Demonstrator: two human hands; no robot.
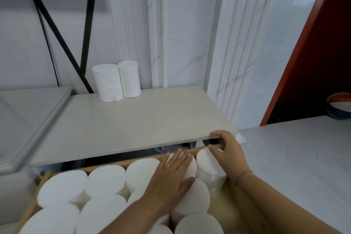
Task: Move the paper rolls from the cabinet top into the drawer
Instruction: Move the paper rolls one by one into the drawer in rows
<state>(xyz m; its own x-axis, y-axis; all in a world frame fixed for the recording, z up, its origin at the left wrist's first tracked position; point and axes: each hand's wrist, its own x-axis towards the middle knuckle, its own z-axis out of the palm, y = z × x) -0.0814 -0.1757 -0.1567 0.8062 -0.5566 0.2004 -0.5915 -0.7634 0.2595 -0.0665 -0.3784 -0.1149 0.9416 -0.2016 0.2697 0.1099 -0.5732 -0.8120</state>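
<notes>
2 rolls point(116, 81) stand upright, touching, at the back left of the cabinet top point(133, 119), well up and left of both your hands. Your left hand point(171, 173) is nearer. It lies flat and open on a roll in the drawer point(45, 176), gripping nothing. Your right hand point(228, 150) curls loosely around the corner roll point(209, 169), fingers on its top and the thumb by the cabinet edge. The drawer looks nearly full, so you'll need a gap first.
</notes>
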